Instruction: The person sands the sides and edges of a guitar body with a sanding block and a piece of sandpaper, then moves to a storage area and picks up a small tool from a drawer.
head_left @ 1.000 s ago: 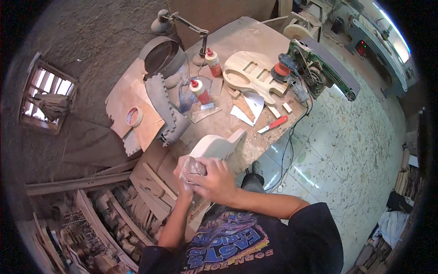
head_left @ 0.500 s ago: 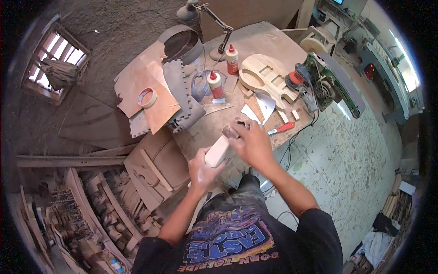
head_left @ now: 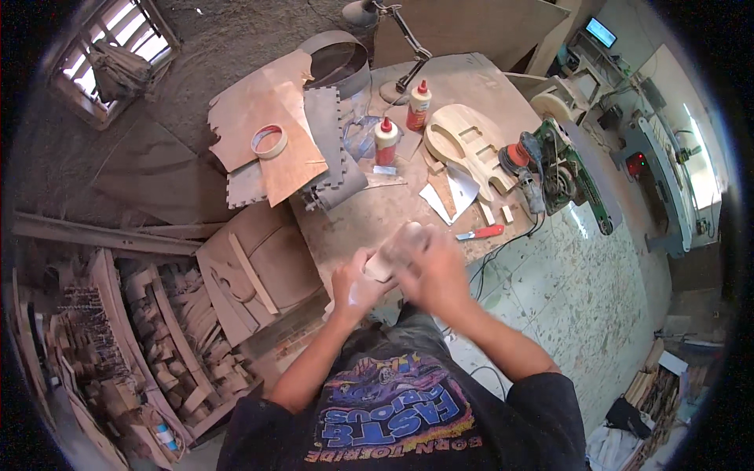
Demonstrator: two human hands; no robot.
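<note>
The person's hands work at a pale wood piece (head_left: 378, 269), held above the near edge of the counter (head_left: 342, 226). The left hand (head_left: 352, 289) is closed round its near end; the right hand (head_left: 436, 271) lies over its far part with fingers bent, too blurred to tell whether they grip the brown pad seen earlier. One second before, the two hands met over the piece and its broad curved side showed; now its narrow, blunt end faces the body. The view has shifted too, and a lit screen (head_left: 602, 32) appears at upper right.

Materials: the piece is smooth and dull. A guitar body (head_left: 455, 141) of pale grained wood, rounded, with cut recesses, lies beside an orange and grey sander (head_left: 520, 157). A plastic bottle (head_left: 385, 147) and a second bottle (head_left: 418, 115) have pointed red caps. A ring of tape (head_left: 269, 141) rests on a thin brown board (head_left: 293, 169); next to it, a grey mat (head_left: 323, 129) has toothed edges.
</note>
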